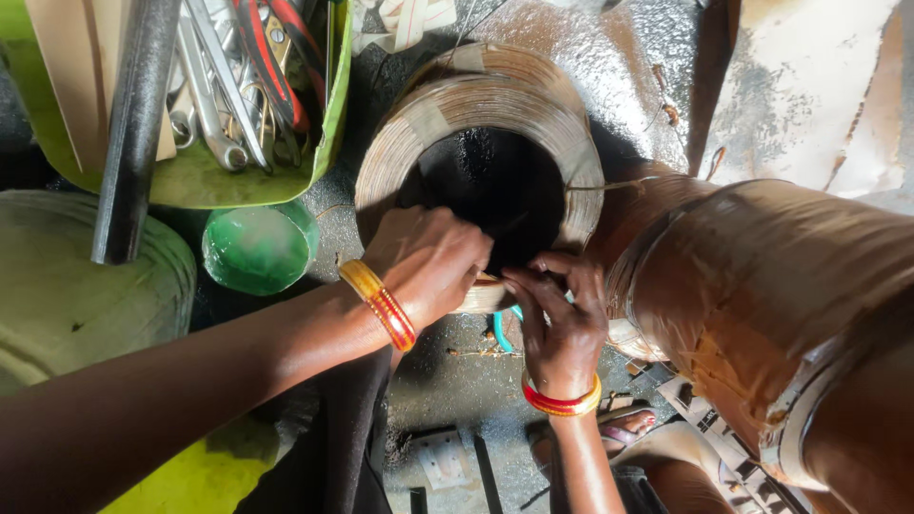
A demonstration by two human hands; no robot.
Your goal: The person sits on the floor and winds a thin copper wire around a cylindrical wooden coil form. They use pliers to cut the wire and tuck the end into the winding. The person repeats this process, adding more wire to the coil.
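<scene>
Fingers of left hand (428, 262) and right hand (562, 319): both pinched closed on wire coil (481, 124) at its 6 o'clock rim. Green tool tray (238, 181) at 10 o'clock; green lid (259, 247) at 9.

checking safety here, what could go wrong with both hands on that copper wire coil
1. Both the left hand and right hand pinch at the near rim of the round tape-bound copper wire coil; thin wire could cut fingertips.
2. A loose wire strand sticks out sideways and could snag.
3. The green tray of metal hand tools sits close; an elbow could knock it.
</scene>
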